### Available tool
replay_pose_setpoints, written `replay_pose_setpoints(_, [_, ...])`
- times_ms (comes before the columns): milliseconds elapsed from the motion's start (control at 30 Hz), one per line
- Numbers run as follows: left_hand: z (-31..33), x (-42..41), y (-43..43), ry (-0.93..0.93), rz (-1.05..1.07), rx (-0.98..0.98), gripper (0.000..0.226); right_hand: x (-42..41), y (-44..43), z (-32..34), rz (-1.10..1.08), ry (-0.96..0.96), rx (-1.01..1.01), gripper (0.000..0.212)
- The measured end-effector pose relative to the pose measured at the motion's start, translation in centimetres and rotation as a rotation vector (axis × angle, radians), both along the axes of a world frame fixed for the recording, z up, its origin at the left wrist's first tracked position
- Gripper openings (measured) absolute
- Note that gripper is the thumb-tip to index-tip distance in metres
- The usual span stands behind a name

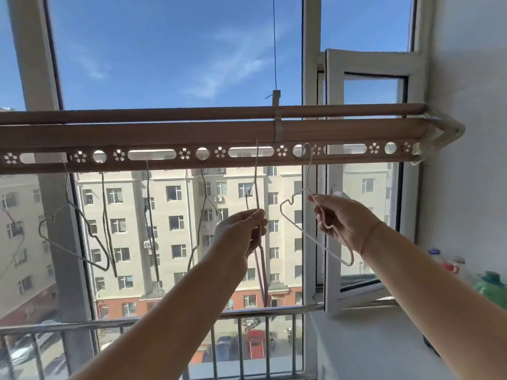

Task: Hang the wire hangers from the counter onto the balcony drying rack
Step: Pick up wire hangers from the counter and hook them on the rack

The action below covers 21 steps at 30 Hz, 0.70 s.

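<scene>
Now, under the drying rack (192, 131), the left hand (238, 234) is pinching a pink hanger (264, 275). The right hand (345, 218) is gripping a white hanger (309, 174).

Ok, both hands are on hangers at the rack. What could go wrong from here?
The hook of the white hanger is only just in a round hole of the rack; if the right hand lets go early, it may drop. The pink hanger in the left hand hangs close by, so the two could tangle.
</scene>
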<state>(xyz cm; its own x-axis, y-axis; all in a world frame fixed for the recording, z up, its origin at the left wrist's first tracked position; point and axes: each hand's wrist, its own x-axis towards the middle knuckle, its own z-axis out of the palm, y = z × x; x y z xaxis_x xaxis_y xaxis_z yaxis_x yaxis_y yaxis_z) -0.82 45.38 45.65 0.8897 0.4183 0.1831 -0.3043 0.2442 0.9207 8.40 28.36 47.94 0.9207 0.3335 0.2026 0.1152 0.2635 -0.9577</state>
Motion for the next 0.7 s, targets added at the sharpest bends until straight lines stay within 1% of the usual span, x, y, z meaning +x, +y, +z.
replay_pose_setpoints(267, [-0.6, 0.9, 0.8, 0.026, 0.019, -0.024, 0.001, 1.4, 0.5, -0.1, -0.039, -0.002, -0.027, 0.011])
replay_pose_setpoints(500, [-1.0, 1.3, 1.5, 0.056, 0.014, -0.070, 0.005, 2.0, 1.4, -0.1, -0.055, 0.004, -0.036, 0.011])
replay_pose_setpoints(700, [-1.3, 0.9, 1.6, 0.051, -0.045, -0.075, 0.011, 2.5, 1.9, -0.8, -0.056, 0.042, -0.047, 0.012])
